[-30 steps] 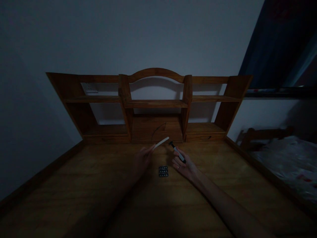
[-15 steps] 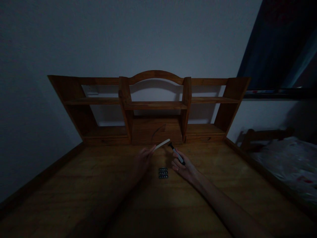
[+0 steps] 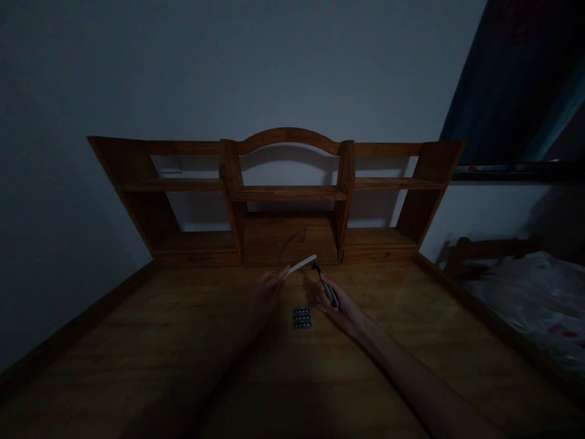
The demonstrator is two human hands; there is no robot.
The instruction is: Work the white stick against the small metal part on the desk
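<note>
A razor (image 3: 329,294) with a dark and grey handle is gripped in my right hand (image 3: 339,305), its black head (image 3: 315,267) pointing up and left. My left hand (image 3: 269,289) pinches one end of a slim white stick (image 3: 302,264), whose exact kind I cannot make out. The stick slants up to the right, and its free tip is just above the razor's head; whether they touch, I cannot tell. Between my hands and nearer to me, a small dark block with three rows of light marks (image 3: 301,317) lies on the wooden desk (image 3: 292,378).
A wooden shelf unit (image 3: 287,194) with several compartments stands along the back of the desk against the wall. Raised edges (image 3: 475,316) border the desk's sides. To the right are a pale plastic-like heap (image 3: 534,299) and a dark curtain (image 3: 512,91). The light is dim.
The razor has turned in my right hand, so its grey handle face shows less. The white stick has shifted slightly right and up.
</note>
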